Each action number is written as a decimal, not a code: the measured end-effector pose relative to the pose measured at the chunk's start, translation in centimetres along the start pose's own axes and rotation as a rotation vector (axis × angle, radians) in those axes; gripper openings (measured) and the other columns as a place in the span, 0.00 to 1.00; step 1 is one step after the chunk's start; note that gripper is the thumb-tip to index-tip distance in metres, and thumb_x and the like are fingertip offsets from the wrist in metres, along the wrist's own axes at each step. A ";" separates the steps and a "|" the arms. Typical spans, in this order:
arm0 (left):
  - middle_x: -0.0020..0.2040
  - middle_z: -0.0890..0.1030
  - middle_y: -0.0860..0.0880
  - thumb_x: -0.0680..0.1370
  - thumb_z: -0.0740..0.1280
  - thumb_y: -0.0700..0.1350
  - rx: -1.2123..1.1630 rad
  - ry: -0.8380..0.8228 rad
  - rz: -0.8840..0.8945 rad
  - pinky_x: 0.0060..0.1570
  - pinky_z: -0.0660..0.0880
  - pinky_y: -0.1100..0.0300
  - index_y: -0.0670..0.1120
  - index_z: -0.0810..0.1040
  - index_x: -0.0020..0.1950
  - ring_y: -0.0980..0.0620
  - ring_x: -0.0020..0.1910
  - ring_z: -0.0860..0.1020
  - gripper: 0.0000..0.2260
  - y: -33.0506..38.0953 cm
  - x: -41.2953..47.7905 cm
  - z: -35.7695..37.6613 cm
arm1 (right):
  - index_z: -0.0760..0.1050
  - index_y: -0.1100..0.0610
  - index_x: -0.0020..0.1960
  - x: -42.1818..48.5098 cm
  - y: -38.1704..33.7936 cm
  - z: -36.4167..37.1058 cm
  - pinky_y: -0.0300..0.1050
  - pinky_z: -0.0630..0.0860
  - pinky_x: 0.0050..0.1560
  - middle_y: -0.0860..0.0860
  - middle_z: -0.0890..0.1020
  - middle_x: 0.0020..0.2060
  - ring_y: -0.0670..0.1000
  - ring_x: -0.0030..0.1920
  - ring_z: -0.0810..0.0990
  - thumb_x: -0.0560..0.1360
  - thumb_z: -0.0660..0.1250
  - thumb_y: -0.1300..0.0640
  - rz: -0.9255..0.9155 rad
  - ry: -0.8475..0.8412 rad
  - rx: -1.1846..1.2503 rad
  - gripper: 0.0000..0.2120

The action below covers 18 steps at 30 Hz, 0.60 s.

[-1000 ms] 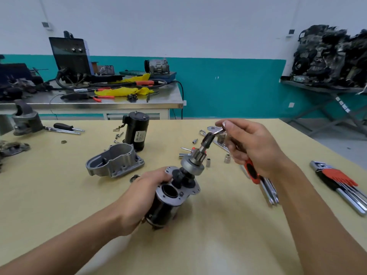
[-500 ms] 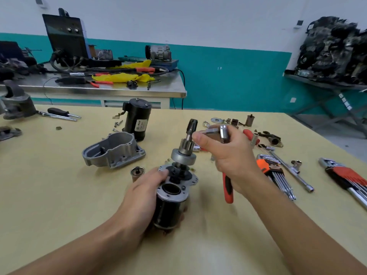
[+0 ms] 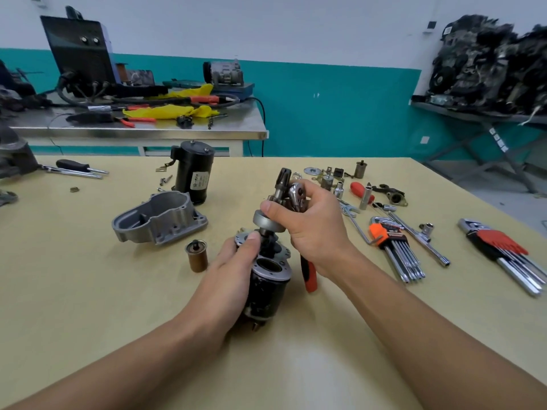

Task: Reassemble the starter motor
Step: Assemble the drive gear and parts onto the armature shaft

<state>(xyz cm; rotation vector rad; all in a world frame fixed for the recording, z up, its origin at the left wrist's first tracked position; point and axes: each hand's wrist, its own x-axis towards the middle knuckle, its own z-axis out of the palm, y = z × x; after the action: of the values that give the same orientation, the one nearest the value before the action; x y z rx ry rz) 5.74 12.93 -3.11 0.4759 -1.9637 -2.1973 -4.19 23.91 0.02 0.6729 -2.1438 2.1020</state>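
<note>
Both forearms reach in from the near edge. The left hand [image 3: 228, 279] curls round the black starter motor body [image 3: 268, 287], which stands upright on the table [image 3: 118, 291], thumb on its flange. Just beyond, the right hand [image 3: 316, 229] grips a red-handled ratchet [image 3: 308, 275], its handle hanging down, thumb pressing the pinion drive [image 3: 262, 222] collar. Farther left lies the aluminium housing [image 3: 159, 218].

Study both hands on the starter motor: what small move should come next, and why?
Probably the right hand should ease the pinion drive straight down into the motor body. Bare shaft shows below its collar, so it looks not fully seated; the left hand grips the body upright on the table. The ratchet is tucked in the right hand.
</note>
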 end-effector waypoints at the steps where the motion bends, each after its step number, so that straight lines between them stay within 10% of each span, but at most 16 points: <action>1: 0.46 0.87 0.58 0.81 0.62 0.59 0.014 0.010 -0.006 0.50 0.76 0.55 0.56 0.80 0.58 0.60 0.46 0.85 0.12 0.0 0.0 0.0 | 0.79 0.51 0.45 0.0 0.1 0.0 0.43 0.81 0.47 0.52 0.86 0.42 0.48 0.41 0.84 0.69 0.79 0.59 0.006 0.006 -0.005 0.11; 7: 0.44 0.84 0.67 0.78 0.59 0.66 0.155 0.024 0.009 0.44 0.71 0.64 0.60 0.77 0.57 0.70 0.41 0.81 0.15 0.8 -0.3 -0.1 | 0.79 0.51 0.45 -0.2 0.2 0.1 0.38 0.80 0.43 0.49 0.85 0.39 0.44 0.38 0.82 0.69 0.79 0.58 0.007 0.034 -0.029 0.10; 12: 0.74 0.63 0.63 0.63 0.61 0.78 0.586 0.082 0.314 0.69 0.66 0.54 0.62 0.52 0.79 0.59 0.71 0.66 0.48 1.8 -1.4 -1.1 | 0.79 0.52 0.45 -0.2 0.3 -0.2 0.46 0.83 0.46 0.50 0.86 0.40 0.50 0.42 0.85 0.69 0.79 0.57 0.017 0.051 -0.072 0.10; 18: 0.67 0.68 0.64 0.68 0.76 0.56 0.729 0.040 0.671 0.55 0.64 0.80 0.63 0.66 0.72 0.75 0.62 0.67 0.35 0.8 -1.6 0.5 | 0.80 0.54 0.45 -0.2 0.2 -0.4 0.58 0.83 0.47 0.52 0.85 0.38 0.56 0.42 0.85 0.69 0.78 0.57 0.035 0.049 -0.116 0.09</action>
<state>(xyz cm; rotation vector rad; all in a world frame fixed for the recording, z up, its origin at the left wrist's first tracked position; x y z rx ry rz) 6.97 13.79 -2.06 -0.0813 -2.3899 -1.0498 -4.14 24.31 -0.18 0.5703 -2.2458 1.9694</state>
